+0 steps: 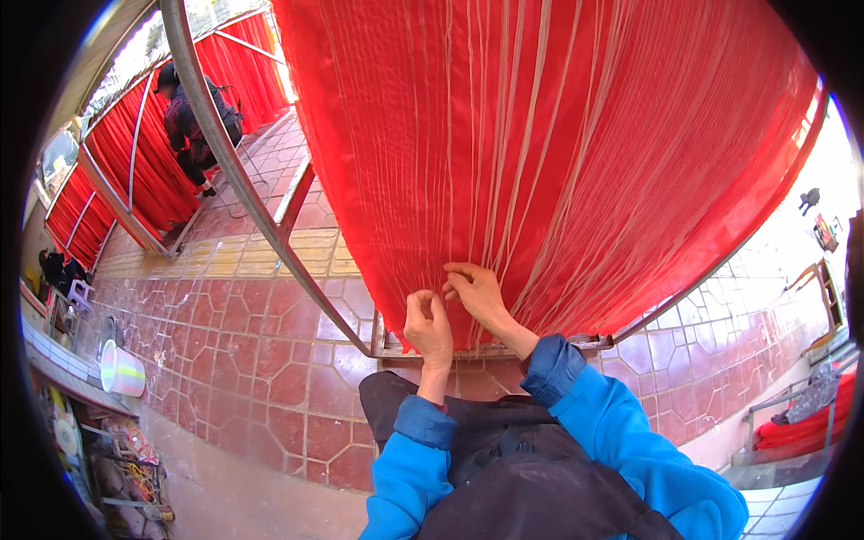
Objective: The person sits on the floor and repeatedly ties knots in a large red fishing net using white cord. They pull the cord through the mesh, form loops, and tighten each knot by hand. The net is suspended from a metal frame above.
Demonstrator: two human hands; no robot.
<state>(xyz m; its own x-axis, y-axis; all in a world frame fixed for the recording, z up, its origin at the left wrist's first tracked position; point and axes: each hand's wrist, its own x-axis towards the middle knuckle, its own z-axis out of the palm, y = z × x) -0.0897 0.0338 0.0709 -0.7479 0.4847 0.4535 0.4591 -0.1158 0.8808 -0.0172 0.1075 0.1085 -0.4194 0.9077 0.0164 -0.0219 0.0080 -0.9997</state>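
A large sheet of red cloth (400, 135) hangs before me on a metal frame (209, 121), overlaid with many long pale threads (540, 72). Near its lower middle, my left hand (428, 322) is closed in a pinch among the threads, fingertips turned up and inward. Just to the right and slightly higher, my right hand (477, 292) has thumb and forefinger drawn together at the threads, almost touching the left. What lies between the fingertips of either hand is too fine to make out.
A person in dark clothes (202, 126) bends by more red hangings (135, 162) at upper left. A tiled floor (234, 360) surrounds the frame. A striped bucket (122, 369), purple stool (79, 292) and cluttered shelf (126, 468) line the left. Red cloth (796, 432) lies on a rack at right.
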